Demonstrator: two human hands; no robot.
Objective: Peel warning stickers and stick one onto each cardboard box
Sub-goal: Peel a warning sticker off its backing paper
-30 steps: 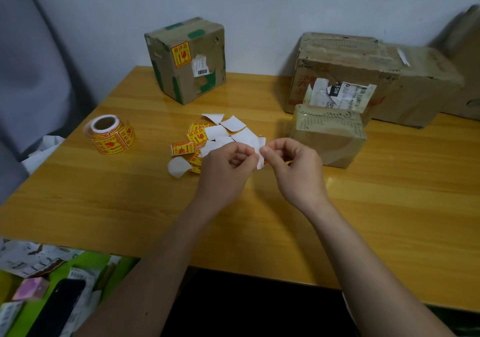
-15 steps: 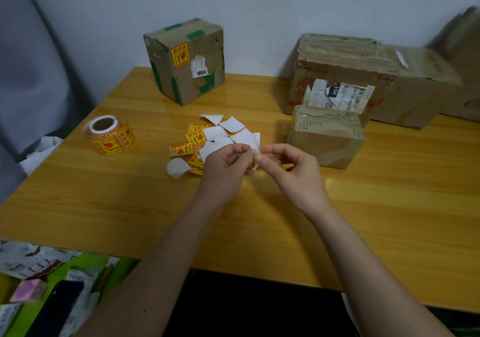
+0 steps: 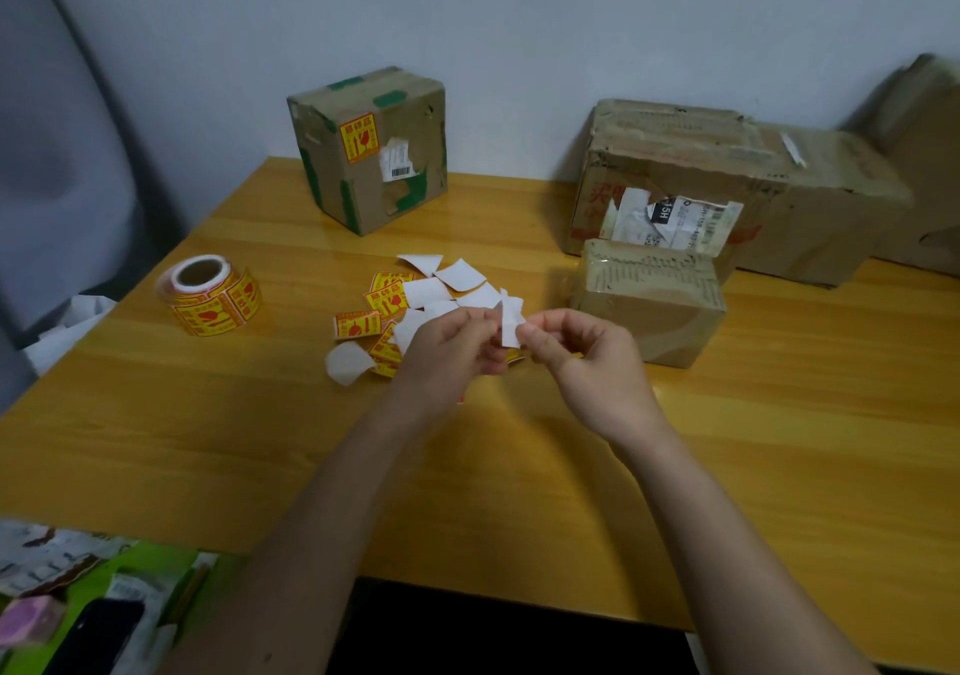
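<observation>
Paper-thin sticker (image 3: 510, 322), light, floppy, tacky once peeled; frame centre, above counter (image 3: 779, 440). Left hand (image 3: 447, 349) and right hand (image 3: 582, 357) both pinch it. Best held by corner edge.

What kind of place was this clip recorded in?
Probably an informal parcel-packing spot in a home or small office: a wooden table against a plain wall, worn cardboard boxes with torn shipping labels, and a roll of warning stickers.
</observation>
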